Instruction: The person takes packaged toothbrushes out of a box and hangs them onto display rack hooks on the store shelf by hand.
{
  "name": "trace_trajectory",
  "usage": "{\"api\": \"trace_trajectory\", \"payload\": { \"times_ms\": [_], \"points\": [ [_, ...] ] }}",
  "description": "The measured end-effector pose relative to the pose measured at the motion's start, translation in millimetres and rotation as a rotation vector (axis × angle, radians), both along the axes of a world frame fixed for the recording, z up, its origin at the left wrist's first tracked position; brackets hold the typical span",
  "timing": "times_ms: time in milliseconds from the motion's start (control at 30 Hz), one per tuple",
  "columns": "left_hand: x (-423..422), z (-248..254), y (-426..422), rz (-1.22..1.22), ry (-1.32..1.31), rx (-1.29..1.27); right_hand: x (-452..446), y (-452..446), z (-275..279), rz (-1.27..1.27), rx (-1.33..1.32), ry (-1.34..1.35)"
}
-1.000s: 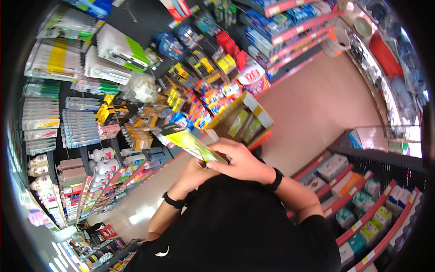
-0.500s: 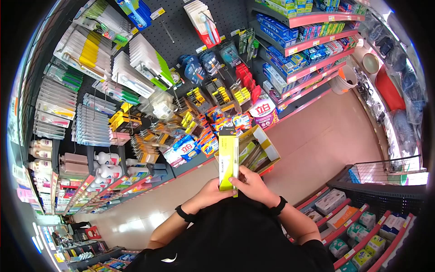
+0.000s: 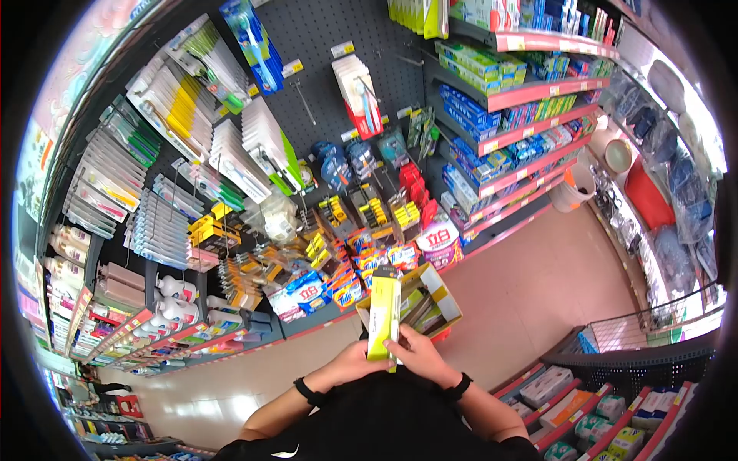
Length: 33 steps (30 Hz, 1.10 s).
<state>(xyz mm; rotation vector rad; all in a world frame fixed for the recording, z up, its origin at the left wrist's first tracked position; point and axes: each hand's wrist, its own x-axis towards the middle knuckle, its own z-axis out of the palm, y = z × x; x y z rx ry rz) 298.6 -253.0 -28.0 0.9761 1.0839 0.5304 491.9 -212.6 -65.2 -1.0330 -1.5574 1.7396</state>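
A tall, narrow yellow-green and white package (image 3: 383,311) with a dark top stands nearly upright between my hands, close to my chest. My left hand (image 3: 355,363) is closed around its lower left side. The fingers of my right hand (image 3: 419,355) grip its lower right side. Just behind the package is an open cardboard box (image 3: 446,298), with more green and dark packages (image 3: 421,311) inside.
Detergent bags (image 3: 307,292) line the low shelf ahead. Toothbrush packs (image 3: 357,100) hang on the pegboard (image 3: 307,46). Toothpaste shelves (image 3: 530,96) rise at the right. A white bucket (image 3: 570,192) stands beyond the floor (image 3: 530,269). Another shelf unit (image 3: 630,411) is at the lower right.
The package has swung from a leftward slant to nearly upright, and both hands still hold it. The view has tilted up, showing more of the pegboard and upper shelves.
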Motion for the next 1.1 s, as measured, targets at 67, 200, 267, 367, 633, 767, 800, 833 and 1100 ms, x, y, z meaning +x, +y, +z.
{"api": "trace_trajectory", "payload": {
  "times_ms": [67,200,267,367,633,767,800,833,1100],
  "points": [
    [1.2,-2.0,-2.0,0.013,-0.029,-0.014,0.2,-0.8,-0.6,0.009,-0.019,0.017],
    [0.8,-11.5,-6.9,0.003,-0.01,0.011,2.0,-3.6,-18.0,0.059,-0.075,-0.006],
    [0.9,-14.9,-10.7,0.012,0.006,0.012,1.8,-5.9,-25.6,0.066,-0.073,-0.009],
    [2.1,-16.0,-17.6,0.03,0.029,-0.016,2.8,-8.9,-27.8,0.102,-0.124,-0.011],
    [-2.7,-11.3,-31.2,0.069,-0.029,0.003,-2.4,-17.0,-13.3,0.121,-0.098,-0.063],
    [-16.1,-13.9,-36.0,0.055,-0.053,0.035,-16.1,-26.5,-13.4,0.04,-0.036,0.012],
    [-18.9,-9.7,-37.6,0.055,-0.086,0.015,-20.5,-30.0,-6.7,0.02,-0.039,0.024],
    [-23.2,-7.1,-38.7,0.053,-0.119,-0.007,-25.1,-33.7,-2.9,0.013,-0.029,0.02],
    [-72.0,-22.9,-69.3,0.056,-0.155,-0.017,-77.8,-71.9,1.9,-0.057,-0.046,-0.172]
  ]
}}
